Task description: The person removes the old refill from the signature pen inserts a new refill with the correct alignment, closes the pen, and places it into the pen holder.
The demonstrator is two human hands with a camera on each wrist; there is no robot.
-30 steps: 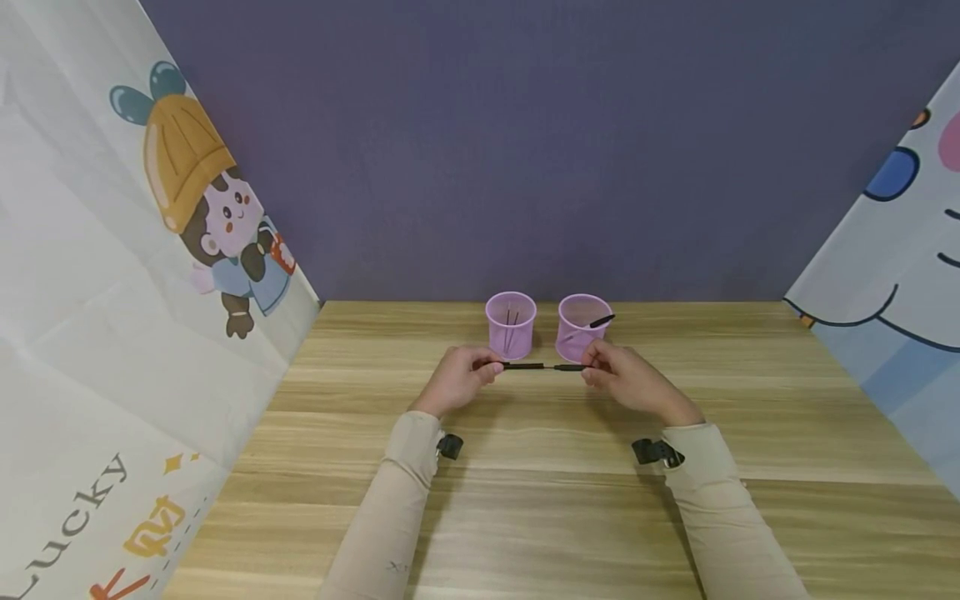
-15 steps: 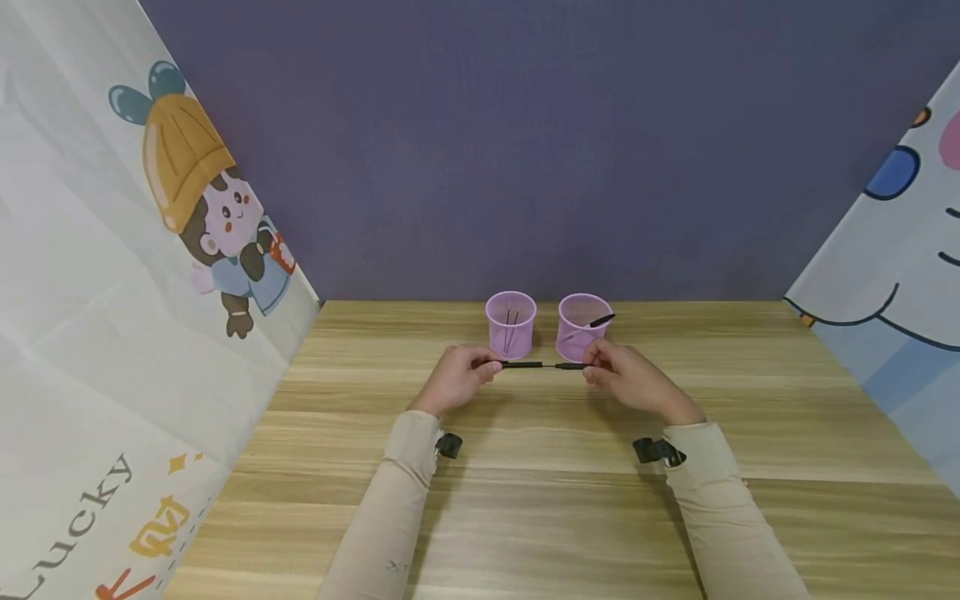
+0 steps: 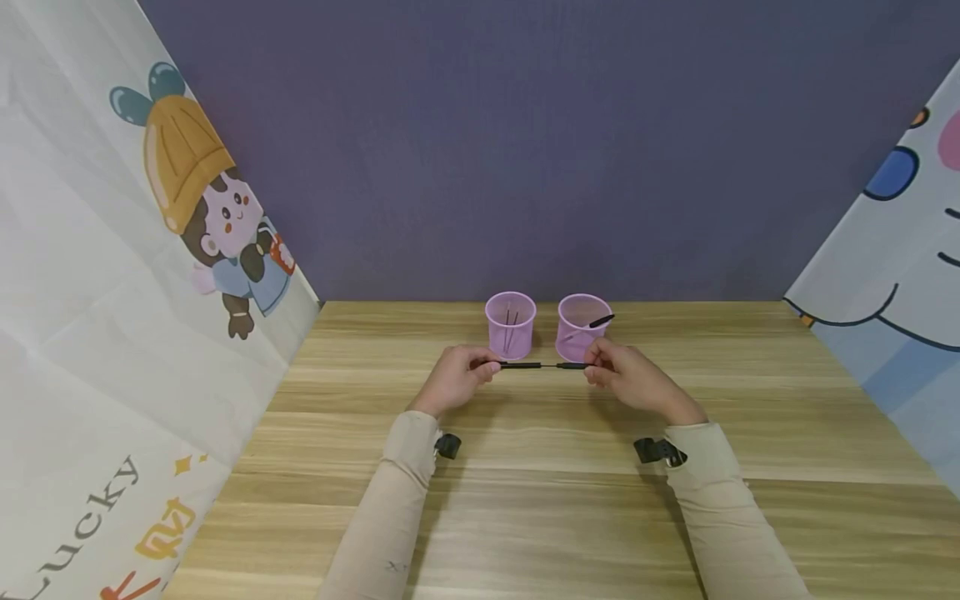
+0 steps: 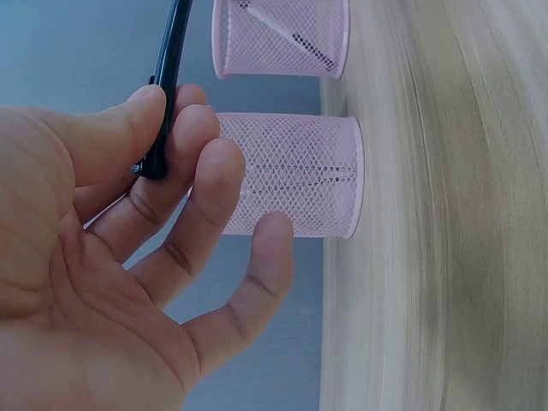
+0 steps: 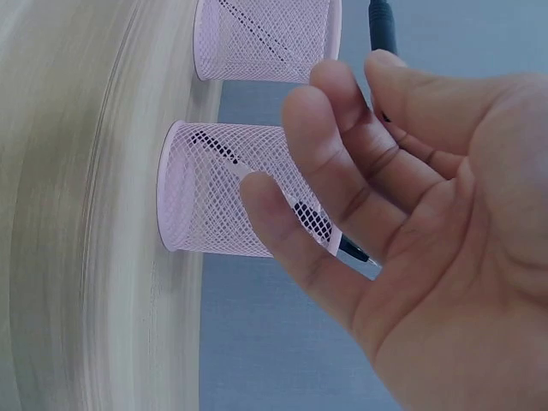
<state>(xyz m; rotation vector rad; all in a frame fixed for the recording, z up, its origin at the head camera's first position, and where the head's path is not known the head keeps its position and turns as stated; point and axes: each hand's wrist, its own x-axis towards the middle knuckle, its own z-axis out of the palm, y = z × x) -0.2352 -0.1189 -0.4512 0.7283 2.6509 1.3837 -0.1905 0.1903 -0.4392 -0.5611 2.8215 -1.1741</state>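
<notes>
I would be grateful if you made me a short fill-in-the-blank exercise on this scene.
1. The left grip pinches a slender piece coloured ____.
2. A thin rod runs from it to the other piece, pinched by the ____ grip.
3. The number of pink mesh cups on the wooden table is ____.
4. In the head view, the cup containing thin sticks stands on the ____.
Missing words: black; right; two; left.

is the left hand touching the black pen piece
Touching. The left wrist view shows the left hand pinching the black pen piece, thumb against it.
</notes>
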